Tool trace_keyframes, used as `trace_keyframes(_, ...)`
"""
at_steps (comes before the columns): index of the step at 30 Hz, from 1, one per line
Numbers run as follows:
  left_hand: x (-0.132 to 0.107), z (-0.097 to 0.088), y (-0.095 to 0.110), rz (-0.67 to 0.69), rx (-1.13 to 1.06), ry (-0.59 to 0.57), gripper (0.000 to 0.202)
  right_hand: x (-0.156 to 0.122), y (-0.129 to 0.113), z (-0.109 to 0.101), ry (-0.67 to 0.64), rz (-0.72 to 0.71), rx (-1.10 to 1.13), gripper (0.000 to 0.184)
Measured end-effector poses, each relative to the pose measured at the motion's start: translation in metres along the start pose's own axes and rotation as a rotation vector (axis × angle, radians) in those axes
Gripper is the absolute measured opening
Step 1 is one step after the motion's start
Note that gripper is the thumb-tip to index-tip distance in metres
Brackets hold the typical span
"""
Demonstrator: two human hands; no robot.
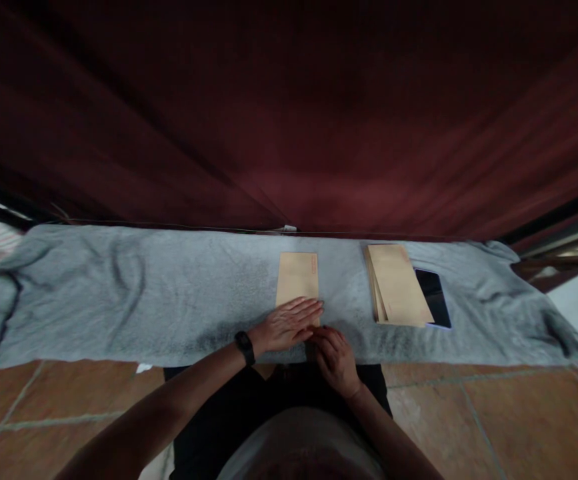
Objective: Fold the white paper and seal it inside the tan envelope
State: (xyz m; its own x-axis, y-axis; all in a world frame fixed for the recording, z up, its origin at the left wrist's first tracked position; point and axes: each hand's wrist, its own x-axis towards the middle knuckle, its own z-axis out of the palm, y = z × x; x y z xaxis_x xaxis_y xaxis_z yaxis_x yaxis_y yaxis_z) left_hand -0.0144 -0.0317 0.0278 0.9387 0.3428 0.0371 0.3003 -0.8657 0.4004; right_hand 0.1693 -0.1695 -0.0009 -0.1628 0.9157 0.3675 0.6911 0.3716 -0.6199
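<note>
A tan envelope (297, 277) lies lengthwise on the grey cloth (143, 293) in front of me. My left hand (289, 323), with a black watch on the wrist, lies flat on the envelope's near end, fingers stretched out. My right hand (335, 359) sits just below it at the envelope's near edge, fingers curled and pressed at that edge; what they pinch is hidden.
A stack of tan envelopes (397, 292) lies to the right, with a dark phone (433, 297) beside it. A dark red curtain (289, 113) hangs behind the cloth. Brown floor tiles (493, 420) are below, near my legs.
</note>
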Motion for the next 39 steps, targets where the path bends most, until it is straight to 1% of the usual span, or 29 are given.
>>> trace_keyframes(4, -0.014, 0.002, 0.014, 0.017, -0.033, 0.017, 0.060, 0.002, 0.001, -0.003, 0.137, 0.130, 0.153, 0.030)
trace_keyframes(5, -0.018, 0.004, 0.017, 0.021, -0.041, 0.026, 0.061, 0.005, 0.001, -0.006, 0.154, 0.161, 0.180, 0.032)
trace_keyframes(6, -0.022, 0.007, 0.019, 0.022, -0.049, 0.036, 0.061, 0.011, 0.002, -0.008, 0.143, 0.173, 0.196, 0.033)
trace_keyframes(8, -0.029, 0.015, 0.022, 0.008, -0.059, 0.059, 0.058, 0.027, 0.003, -0.012, 0.037, 0.127, 0.193, 0.037)
trace_keyframes(11, -0.036, 0.026, 0.024, -0.052, -0.054, 0.085, 0.049, 0.058, 0.007, -0.013, -0.224, -0.059, 0.121, 0.042)
trace_keyframes(12, -0.037, 0.028, 0.024, -0.071, -0.051, 0.085, 0.046, 0.068, 0.010, -0.011, -0.293, -0.123, 0.089, 0.043)
trace_keyframes(14, -0.037, 0.027, 0.025, -0.095, -0.046, 0.070, 0.045, 0.088, 0.017, -0.005, -0.381, -0.209, 0.021, 0.043)
trace_keyframes(16, -0.036, 0.022, 0.025, -0.087, -0.048, 0.033, 0.051, 0.105, 0.027, 0.002, -0.406, -0.252, -0.032, 0.041)
trace_keyframes(18, -0.033, 0.016, 0.025, -0.043, -0.060, -0.004, 0.059, 0.122, 0.038, 0.008, -0.400, -0.289, -0.054, 0.042)
trace_keyframes(20, -0.031, 0.011, 0.023, 0.003, -0.071, -0.029, 0.065, 0.139, 0.050, 0.014, -0.389, -0.291, -0.073, 0.046)
trace_keyframes(25, -0.028, 0.012, 0.022, 0.005, -0.076, -0.035, 0.066, 0.180, 0.077, 0.025, -0.405, -0.204, -0.190, 0.049)
trace_keyframes(29, -0.028, 0.009, 0.022, 0.024, -0.112, -0.033, 0.068, 0.205, 0.089, 0.031, -0.373, -0.118, -0.247, 0.049)
trace_keyframes(31, -0.029, 0.007, 0.023, 0.028, -0.117, -0.026, 0.068, 0.210, 0.090, 0.034, -0.360, -0.083, -0.280, 0.050)
trace_keyframes(33, -0.029, 0.006, 0.023, 0.027, -0.109, -0.020, 0.069, 0.208, 0.088, 0.035, -0.353, -0.077, -0.297, 0.052)
trace_keyframes(36, -0.030, 0.009, 0.022, 0.032, -0.085, -0.018, 0.069, 0.194, 0.082, 0.035, -0.375, -0.110, -0.275, 0.053)
trace_keyframes(39, -0.030, 0.015, 0.020, 0.038, -0.046, -0.014, 0.068, 0.173, 0.073, 0.029, -0.419, -0.151, -0.210, 0.053)
